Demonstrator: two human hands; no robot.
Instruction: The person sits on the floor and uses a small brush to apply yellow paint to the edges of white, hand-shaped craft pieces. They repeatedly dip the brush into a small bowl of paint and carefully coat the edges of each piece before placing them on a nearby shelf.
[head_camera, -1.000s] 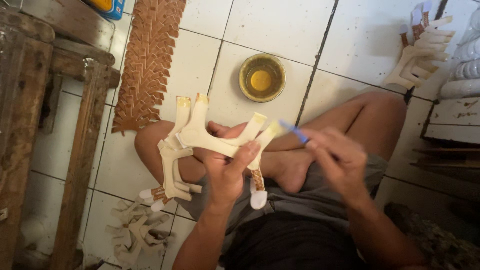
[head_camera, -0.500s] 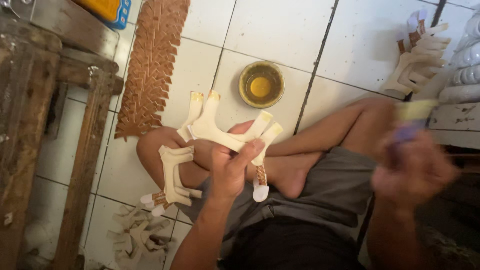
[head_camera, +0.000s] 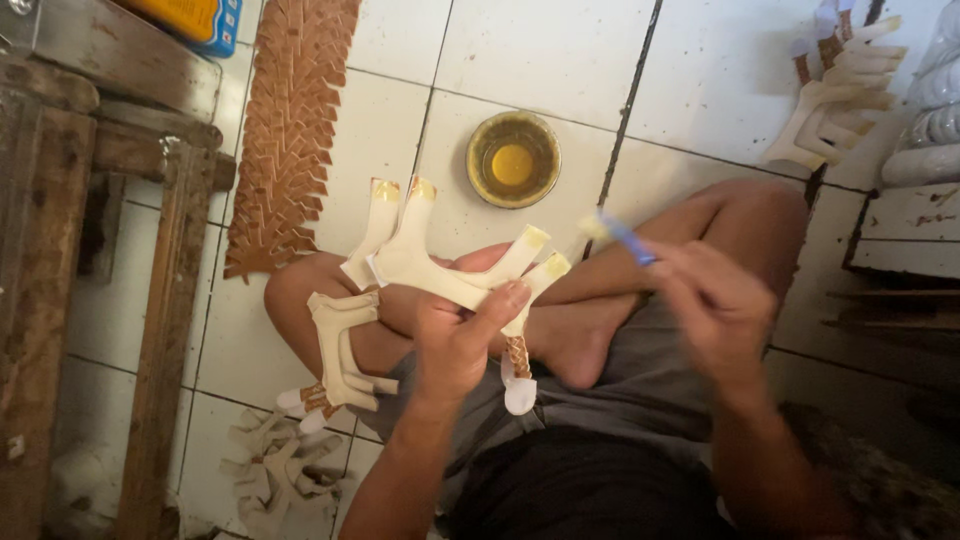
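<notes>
Left hand (head_camera: 455, 340) is gripping the forked cream leather cutout (head_camera: 430, 265), lying crosswise; right hand (head_camera: 705, 300), pinching the blue-handled brush (head_camera: 620, 233), is pointing its bristles left at the cutout's glue-tipped prongs.

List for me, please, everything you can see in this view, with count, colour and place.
forked strap piece: one, cream with yellow-tipped ends, held up in the left hand
brush: one, blue handle with pale head, in the right hand
bowl: one, brass-coloured with yellow liquid, on the floor tiles ahead
finished strap pieces on the knee: a few, cream, resting on the left leg
loose strap pieces: a small heap, cream, on the floor lower left
stacked strap pieces: a pile, cream, upper right
brown woven strip: one, tan, on the floor upper left
wooden bench: one, dark brown, left edge
left hand: pinching the strap piece
right hand: gripping the brush, blurred
</notes>
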